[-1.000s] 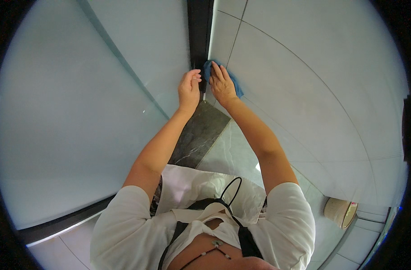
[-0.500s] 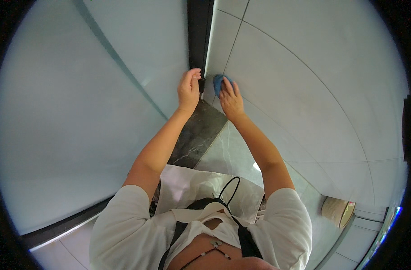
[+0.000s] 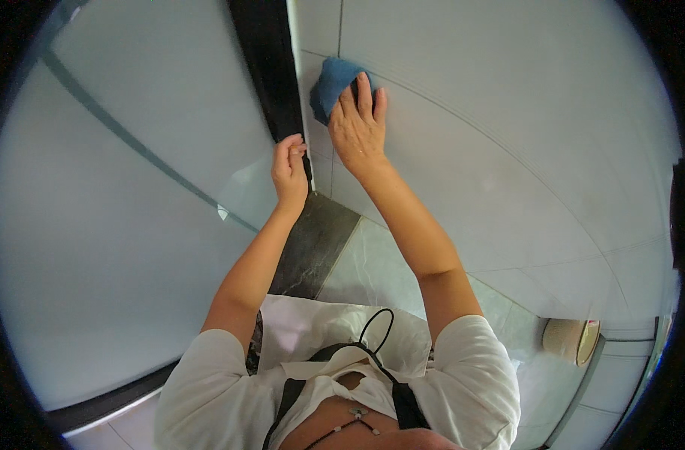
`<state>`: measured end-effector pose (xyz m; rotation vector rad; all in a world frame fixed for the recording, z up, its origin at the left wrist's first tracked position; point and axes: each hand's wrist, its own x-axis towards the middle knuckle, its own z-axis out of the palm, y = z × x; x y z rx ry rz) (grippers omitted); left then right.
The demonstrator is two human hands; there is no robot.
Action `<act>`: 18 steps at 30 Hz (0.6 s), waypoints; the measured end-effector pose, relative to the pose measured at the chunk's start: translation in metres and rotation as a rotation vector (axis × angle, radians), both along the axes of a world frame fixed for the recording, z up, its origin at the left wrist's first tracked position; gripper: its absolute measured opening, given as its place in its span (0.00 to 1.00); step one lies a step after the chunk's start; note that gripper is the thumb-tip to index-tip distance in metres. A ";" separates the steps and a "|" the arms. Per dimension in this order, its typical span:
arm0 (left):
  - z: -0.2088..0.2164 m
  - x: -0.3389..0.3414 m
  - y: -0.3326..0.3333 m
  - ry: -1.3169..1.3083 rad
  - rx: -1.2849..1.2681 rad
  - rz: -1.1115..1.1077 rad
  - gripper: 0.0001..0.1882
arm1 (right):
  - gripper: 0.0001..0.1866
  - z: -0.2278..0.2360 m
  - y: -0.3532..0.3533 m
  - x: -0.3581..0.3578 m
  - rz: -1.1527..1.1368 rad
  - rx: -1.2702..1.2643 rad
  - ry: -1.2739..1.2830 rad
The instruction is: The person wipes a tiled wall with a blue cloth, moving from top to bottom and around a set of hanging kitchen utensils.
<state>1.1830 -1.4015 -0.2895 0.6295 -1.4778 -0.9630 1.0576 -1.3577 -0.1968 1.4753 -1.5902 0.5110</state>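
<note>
A blue cloth (image 3: 329, 88) is pressed against the light tiled wall (image 3: 462, 180). My right hand (image 3: 359, 133) lies over the cloth's right part, fingers pointing up and pinning it to the tile. Lower and to the left, my left hand (image 3: 289, 169) is closed, its curled fingers at the edge of the black door frame (image 3: 271, 75). The frame stands upright between the frosted glass panel (image 3: 132, 247) and the wall. Part of what the left fingers grip is hidden behind them.
A dark stone strip (image 3: 312, 244) runs along the floor below my hands, beside the pale green-grey floor tiles (image 3: 365, 262). A woven beige bin (image 3: 567, 341) stands at the lower right by the wall. The glass panel fills the left side.
My right hand and the blue cloth have moved higher up the wall. The left hand stays at the black frame, and the whole view has shifted a little.
</note>
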 end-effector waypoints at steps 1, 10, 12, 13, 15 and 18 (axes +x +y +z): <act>0.006 0.004 0.001 0.015 0.001 0.011 0.11 | 0.13 0.008 0.001 0.005 -0.022 -0.018 0.023; 0.056 -0.001 0.015 -0.038 -0.222 0.180 0.10 | 0.15 -0.010 0.116 -0.036 -0.202 -0.160 -0.124; 0.057 -0.007 0.016 0.017 -0.263 0.173 0.10 | 0.31 -0.020 0.172 -0.075 -0.349 -0.262 -0.043; 0.036 -0.005 0.017 0.025 -0.256 0.168 0.10 | 0.32 -0.037 0.204 -0.087 -0.372 -0.310 -0.014; 0.027 -0.007 0.021 0.016 -0.229 0.167 0.10 | 0.33 -0.060 0.263 -0.128 -0.452 -0.407 -0.008; 0.017 -0.003 0.019 -0.006 -0.219 0.179 0.10 | 0.35 -0.075 0.338 -0.167 -0.475 -0.691 -0.249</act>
